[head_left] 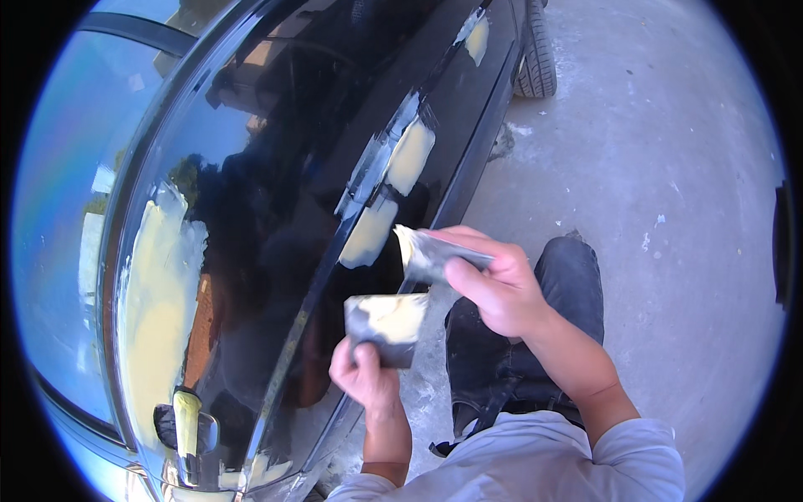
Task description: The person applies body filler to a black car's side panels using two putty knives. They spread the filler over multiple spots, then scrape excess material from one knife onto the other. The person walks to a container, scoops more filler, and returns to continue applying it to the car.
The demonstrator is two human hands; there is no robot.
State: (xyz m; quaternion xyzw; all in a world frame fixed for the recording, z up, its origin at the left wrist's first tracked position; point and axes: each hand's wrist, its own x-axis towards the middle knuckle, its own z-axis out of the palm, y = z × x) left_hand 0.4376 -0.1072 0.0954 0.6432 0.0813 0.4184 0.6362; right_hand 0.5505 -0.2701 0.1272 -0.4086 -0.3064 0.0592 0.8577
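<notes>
My left hand (368, 373) grips a flat dark spreader plate (378, 333) by its lower edge, thumb on top. A smear of pale yellow body filler (397, 316) lies across the plate's upper part. Just above and to the right, my right hand (495, 280) is closed around a grey putty spreader (428, 258), whose left edge carries more filler. The two tools are close but apart. Beside them is a black car door (276, 251) with a filler patch (368, 234) and another filler patch (411, 157) along its trim line.
A long filler area (155, 293) runs down the car's left part, above a door handle (187, 422) smeared yellow. A small filler patch (477, 40) and a tire (537, 52) are at the far end. Concrete floor (669, 209) stretches right of my bent leg (570, 280).
</notes>
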